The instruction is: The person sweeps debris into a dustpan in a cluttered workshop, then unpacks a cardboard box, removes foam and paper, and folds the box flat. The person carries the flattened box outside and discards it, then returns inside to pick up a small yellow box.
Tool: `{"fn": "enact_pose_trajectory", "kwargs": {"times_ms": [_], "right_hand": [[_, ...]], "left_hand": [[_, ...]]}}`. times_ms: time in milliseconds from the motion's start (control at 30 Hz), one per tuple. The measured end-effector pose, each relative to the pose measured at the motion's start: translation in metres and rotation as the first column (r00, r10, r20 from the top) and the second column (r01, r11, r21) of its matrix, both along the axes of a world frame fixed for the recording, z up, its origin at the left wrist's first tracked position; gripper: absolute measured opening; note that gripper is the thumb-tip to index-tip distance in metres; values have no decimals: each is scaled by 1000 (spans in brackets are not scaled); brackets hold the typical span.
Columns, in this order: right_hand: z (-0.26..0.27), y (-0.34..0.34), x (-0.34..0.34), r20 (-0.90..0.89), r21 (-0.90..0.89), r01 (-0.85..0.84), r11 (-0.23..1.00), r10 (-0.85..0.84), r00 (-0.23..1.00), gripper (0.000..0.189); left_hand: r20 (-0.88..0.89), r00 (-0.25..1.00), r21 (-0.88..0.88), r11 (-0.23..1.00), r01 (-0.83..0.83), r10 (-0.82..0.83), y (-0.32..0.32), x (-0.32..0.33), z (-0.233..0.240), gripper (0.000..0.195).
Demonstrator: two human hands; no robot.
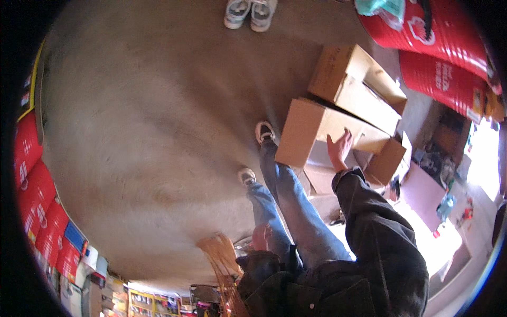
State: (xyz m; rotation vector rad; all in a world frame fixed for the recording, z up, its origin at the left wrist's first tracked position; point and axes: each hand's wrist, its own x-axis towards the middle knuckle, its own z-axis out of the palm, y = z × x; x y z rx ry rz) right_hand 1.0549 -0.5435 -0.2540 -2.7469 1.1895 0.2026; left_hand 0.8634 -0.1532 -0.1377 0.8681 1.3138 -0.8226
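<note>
My right hand [340,147] reaches out over an open cardboard box [301,126], its thumb and fingers apart and nothing held in them. Whether the fingertips touch the box's side cannot be made out. A second open cardboard box [330,75] stands tilted against the far side of the first, its inside lit brightly. Down beside my left thigh is my left hand [262,237], blurred and partly covered by the dark sleeve; its grip is unclear. Just left of it are the brown bristles of what looks like a broom [218,247].
Red drums [439,35] stand at the upper right, and more red drums [37,212] line the left edge. A pair of shoes [250,14] sits on the concrete floor [138,119]. Right of the boxes lies a pinkish board [422,194]. Yellow shelving [152,303] is at the bottom.
</note>
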Motion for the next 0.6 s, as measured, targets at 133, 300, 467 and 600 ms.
{"fn": "enact_pose_trajectory", "kwargs": {"times_ms": [133,300,467,600], "right_hand": [[-14,14,-128,-519,344,530,775,-313,795,82],[-65,75,-136,-342,609,262,749,-49,938,60],[-81,86,-88,-357,605,154,781,93,929,57],[-80,75,-103,-338,686,268,677,-30,941,44]], "left_hand": [[180,939,108,955,277,-293,32,-12,-15,26],[-44,971,166,957,238,-234,71,-23,1,24],[9,902,323,855,405,-431,112,-39,-13,19],[248,593,591,605,534,-766,83,-30,-63,15]]}}
